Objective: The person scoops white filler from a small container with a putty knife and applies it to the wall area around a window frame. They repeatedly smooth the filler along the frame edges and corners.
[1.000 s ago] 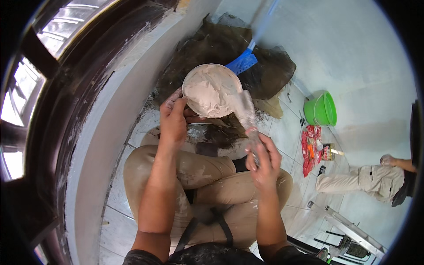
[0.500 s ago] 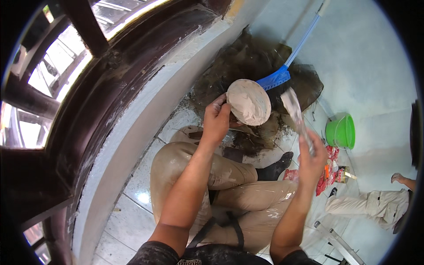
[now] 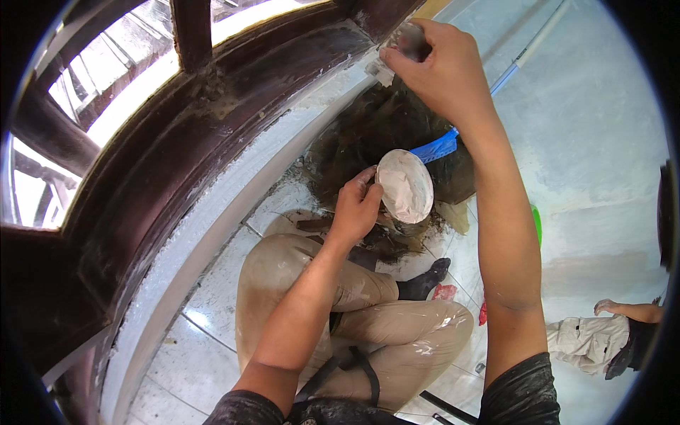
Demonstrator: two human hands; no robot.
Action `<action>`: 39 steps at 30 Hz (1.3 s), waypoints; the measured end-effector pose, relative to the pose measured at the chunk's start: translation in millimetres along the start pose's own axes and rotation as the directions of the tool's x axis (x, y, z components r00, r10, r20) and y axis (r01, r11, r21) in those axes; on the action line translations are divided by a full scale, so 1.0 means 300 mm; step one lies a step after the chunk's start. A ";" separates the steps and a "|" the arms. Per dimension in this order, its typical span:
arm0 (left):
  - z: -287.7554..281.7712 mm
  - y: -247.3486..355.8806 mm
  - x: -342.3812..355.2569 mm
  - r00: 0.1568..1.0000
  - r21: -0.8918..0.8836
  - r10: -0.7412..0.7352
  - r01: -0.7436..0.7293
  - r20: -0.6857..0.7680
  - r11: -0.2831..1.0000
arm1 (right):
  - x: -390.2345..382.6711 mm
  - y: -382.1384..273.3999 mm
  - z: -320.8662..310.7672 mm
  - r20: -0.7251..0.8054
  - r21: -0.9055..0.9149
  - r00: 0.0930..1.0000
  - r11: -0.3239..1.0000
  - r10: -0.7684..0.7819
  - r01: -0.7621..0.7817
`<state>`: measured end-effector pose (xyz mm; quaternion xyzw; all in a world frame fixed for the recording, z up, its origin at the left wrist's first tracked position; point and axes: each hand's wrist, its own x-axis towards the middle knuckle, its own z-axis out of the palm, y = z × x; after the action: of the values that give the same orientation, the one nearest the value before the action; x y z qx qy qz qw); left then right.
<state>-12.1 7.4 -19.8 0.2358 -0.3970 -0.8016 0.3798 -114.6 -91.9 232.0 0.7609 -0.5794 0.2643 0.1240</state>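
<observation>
My left hand (image 3: 356, 210) grips the edge of a round, shallow white bowl (image 3: 423, 172), thumb at the rim. Smooth pale pinkish putty (image 3: 405, 195) lies inside, and the bowl tilts toward me. My right arm reaches far forward. My right hand (image 3: 448, 69) is closed round a putty knife (image 3: 381, 71), its blade smeared with putty. That blade is at the upper end of the white curved ledge (image 3: 312, 92), beside the wall corner; whether it touches the surface is hard to tell. The handle is mostly hidden and blurred.
A dark brown window frame (image 3: 142, 134) curves along the left. Dark sheeting (image 3: 354, 134) covers the floor under the bowl, with a blue broom (image 3: 437, 147) on it. Part of a green bucket (image 3: 536, 225) shows behind my right arm. Another person (image 3: 591, 343) is at right.
My right hand has swung forward and left with the putty knife, from beside the bowl up to the ledge's far end. The bowl has shifted slightly down in view and still sits in my left hand.
</observation>
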 end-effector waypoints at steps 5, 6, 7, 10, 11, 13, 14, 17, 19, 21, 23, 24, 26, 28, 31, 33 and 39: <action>0.013 0.021 -0.010 1.000 -0.048 0.011 -0.012 -0.016 0.999 | 0.019 -0.004 0.067 0.055 -0.052 0.998 0.998 0.023 -0.020; 0.009 0.019 -0.008 0.999 -0.013 0.034 -0.034 -0.022 0.999 | 0.027 -0.019 0.081 0.048 -0.059 0.999 0.998 -0.005 0.008; 0.007 0.017 -0.004 0.998 0.022 0.057 -0.056 -0.027 0.998 | 0.029 -0.034 0.085 0.058 -0.055 0.998 0.999 0.005 -0.002; 0.019 0.025 -0.007 0.997 -0.042 0.048 -0.051 -0.055 0.998 | 0.016 -0.082 0.087 0.082 -0.053 0.996 0.999 0.018 -0.013; 0.026 0.030 -0.010 0.997 -0.093 0.032 -0.038 -0.065 0.995 | 0.015 -0.092 0.091 0.086 -0.059 0.996 0.998 0.008 -0.003; 0.015 0.017 -0.005 0.995 -0.037 0.056 -0.059 -0.080 0.998 | 0.015 -0.122 0.098 0.088 -0.047 0.996 0.999 0.002 0.002; 0.010 0.010 -0.003 0.994 -0.010 0.068 -0.069 -0.086 0.998 | 0.013 -0.138 0.100 0.089 -0.031 0.996 1.000 0.007 -0.004; 0.011 0.001 0.002 0.991 0.025 0.099 -0.097 -0.089 0.995 | -0.002 -0.193 0.103 0.069 -0.006 0.998 1.000 0.006 -0.005; 0.011 0.028 -0.009 0.992 0.033 0.082 -0.079 -0.099 0.996 | -0.017 -0.222 0.108 0.063 0.005 0.998 1.000 -0.010 0.010; 0.014 0.049 -0.017 0.992 0.040 0.066 -0.062 -0.105 0.997 | -0.027 -0.245 0.104 0.070 0.008 0.997 0.999 -0.040 0.039; 0.021 0.061 -0.021 0.993 0.045 0.048 -0.044 -0.107 0.998 | -0.036 -0.275 0.093 0.056 0.054 0.996 0.996 -0.068 0.065; 0.018 0.059 -0.020 0.993 0.043 0.057 -0.053 -0.106 0.998 | -0.040 -0.291 0.088 0.047 0.077 0.996 0.994 -0.082 0.078; 0.010 0.054 -0.018 0.992 0.039 0.074 -0.071 -0.103 0.997 | -0.047 -0.333 0.081 0.073 0.092 0.996 0.994 -0.058 0.051; 0.006 0.044 -0.011 0.992 0.084 0.076 -0.068 -0.104 0.994 | -0.055 -0.353 0.077 0.080 0.089 0.995 0.995 -0.060 0.052; 0.005 0.036 -0.008 0.988 0.116 0.093 -0.079 -0.124 0.990 | -0.063 -0.371 0.077 0.080 0.078 0.993 0.994 -0.081 0.075; 0.008 0.027 -0.006 0.975 0.161 0.171 -0.148 -0.140 0.976 | -0.069 -0.398 0.071 0.098 0.087 0.993 0.994 -0.068 0.060; -0.005 -0.039 0.022 0.922 0.273 0.378 -0.344 -0.084 0.898 | -0.124 -0.456 0.047 0.080 0.167 0.975 0.967 -0.209 0.193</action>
<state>-20.1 6.0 -30.7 0.2579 -0.5064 -0.6419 0.5148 11.8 -27.7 216.0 0.8351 -0.4818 0.2584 0.0614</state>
